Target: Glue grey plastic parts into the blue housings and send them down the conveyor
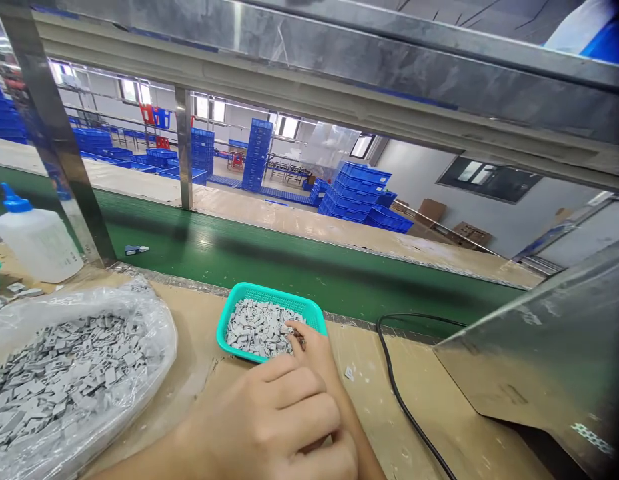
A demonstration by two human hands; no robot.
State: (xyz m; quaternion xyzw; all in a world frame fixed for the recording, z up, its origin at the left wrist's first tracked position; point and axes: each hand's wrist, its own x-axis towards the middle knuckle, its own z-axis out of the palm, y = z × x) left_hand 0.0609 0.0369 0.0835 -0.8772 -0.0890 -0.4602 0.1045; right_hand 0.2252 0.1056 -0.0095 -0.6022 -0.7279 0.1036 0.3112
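My L grip (289, 420) is closest to cam, fingers curled in; the tips are hidden, so I can't tell if it's clamped on anything. Going L to R: a white btl (37, 247) w/ a blue nozzle is upright on the desk (194, 353), just behind a clear plastic bag (165, 333), which lies open w/ a heap of small gray pcs (64, 373). Past the desk edge, 1 blue-and-gray pc (135, 251) lies on the green surface (214, 260). Next, a teal basket (223, 327) holds more gray pcs. My R grip (312, 343) reaches over its R side, thumb & index at the pcs, close together; can't tell if they're pinching 1. To the R, 1 loose gray pc (349, 373) lies on the desk, then a blk cable (389, 373), then a big panel (549, 333). Blue crates (349, 193) are stacked in the bkgd.
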